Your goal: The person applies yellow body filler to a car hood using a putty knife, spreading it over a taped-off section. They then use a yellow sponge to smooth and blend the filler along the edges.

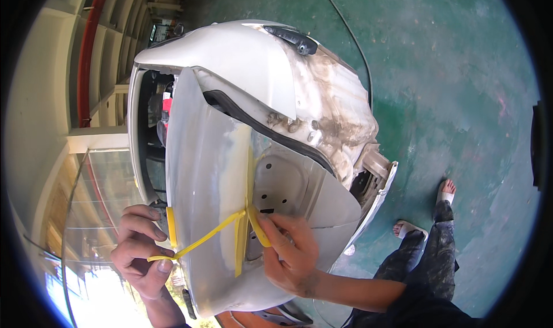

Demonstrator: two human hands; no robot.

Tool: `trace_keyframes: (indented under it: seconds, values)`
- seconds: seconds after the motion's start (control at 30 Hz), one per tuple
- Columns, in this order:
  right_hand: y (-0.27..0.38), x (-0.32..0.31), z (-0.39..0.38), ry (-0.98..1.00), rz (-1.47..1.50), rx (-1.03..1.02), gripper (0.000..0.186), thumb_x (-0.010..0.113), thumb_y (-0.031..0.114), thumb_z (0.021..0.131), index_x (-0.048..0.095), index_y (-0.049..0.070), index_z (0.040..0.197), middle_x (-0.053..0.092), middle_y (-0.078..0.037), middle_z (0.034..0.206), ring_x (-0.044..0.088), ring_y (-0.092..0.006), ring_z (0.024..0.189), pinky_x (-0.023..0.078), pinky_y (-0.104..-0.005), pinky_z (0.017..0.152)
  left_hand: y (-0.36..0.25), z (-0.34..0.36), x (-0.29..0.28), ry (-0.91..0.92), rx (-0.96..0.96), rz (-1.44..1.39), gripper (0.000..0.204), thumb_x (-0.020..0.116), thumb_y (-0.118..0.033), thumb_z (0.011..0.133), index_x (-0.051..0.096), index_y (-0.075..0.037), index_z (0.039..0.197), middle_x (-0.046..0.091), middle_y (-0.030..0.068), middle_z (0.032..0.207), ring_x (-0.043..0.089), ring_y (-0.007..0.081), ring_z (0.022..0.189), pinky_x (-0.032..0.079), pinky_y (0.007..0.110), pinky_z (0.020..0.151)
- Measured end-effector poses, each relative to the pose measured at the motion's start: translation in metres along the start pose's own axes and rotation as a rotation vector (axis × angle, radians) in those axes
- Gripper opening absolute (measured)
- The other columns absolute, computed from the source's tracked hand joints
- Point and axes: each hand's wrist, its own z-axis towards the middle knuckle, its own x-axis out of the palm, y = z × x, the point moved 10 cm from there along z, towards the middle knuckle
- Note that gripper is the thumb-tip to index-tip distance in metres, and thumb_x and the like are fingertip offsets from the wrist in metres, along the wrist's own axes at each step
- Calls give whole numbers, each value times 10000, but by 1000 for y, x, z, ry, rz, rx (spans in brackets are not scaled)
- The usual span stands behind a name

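Observation:
A strip of yellow masking tape (210, 235) stretches between my two hands across a grey car trunk lid (193, 155). My left hand (141, 250), at the lid's left edge, pinches the strip's free end between thumb and finger. Closed round a curved yellow piece that looks like the tape roll (257, 229) is my right hand (292, 252), over the lid's recess. Another length of yellow tape (249, 175) runs along the lid, beside a pale sanded patch (233, 172). Next to my left fingers stands a short yellow piece (171, 226); I cannot tell whether it is held or stuck on.
Behind the lid is the white car body (230, 57), with a dirty bare rear section (328, 91) and a dark lamp (294, 38). A dark hose (354, 40) crosses the green floor (438, 86). My sandalled feet (410, 229) stand at lower right. Windows line the left.

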Motion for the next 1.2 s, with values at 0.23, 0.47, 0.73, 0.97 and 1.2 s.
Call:
trace_keyframes:
  seconds: [0.23,0.47,0.73,0.97,1.2]
  values:
    - [-2,-19,32,-94,-55,31,397,623,-152,823,700,-28,1192,657,-142,1066,639,-232,833,519,-296,726,1,1,3,-33,-11,-32,249,829,-255,745,670,-63,733,598,95,865,541,315,999,427,463,889]
    - [8,-13,80,-98,-53,-2,429,611,-135,832,674,-23,1240,640,-137,1048,639,-231,836,514,-302,721,-4,4,4,-39,13,-17,247,816,-254,756,666,-59,737,592,92,860,539,311,987,430,458,881]
    - [2,-7,15,74,-97,31,513,620,-144,765,678,1,1255,641,-127,1055,625,-277,856,518,-351,734,-3,9,2,-56,1,-47,239,801,-229,776,648,-45,778,584,101,869,529,295,979,425,437,882]
    - [17,-24,81,-112,-49,-120,460,597,-154,775,703,10,1191,657,-125,1053,618,-295,859,499,-369,741,2,34,6,-24,-31,-173,140,741,-113,827,649,-19,874,578,123,972,520,236,947,418,374,857]
    - [25,-7,86,-75,-169,-250,404,599,-148,824,724,45,1156,681,-115,1054,642,-263,903,510,-321,786,-3,0,-7,34,-5,-110,157,764,-139,824,667,-23,866,568,118,929,546,202,845,443,310,760]
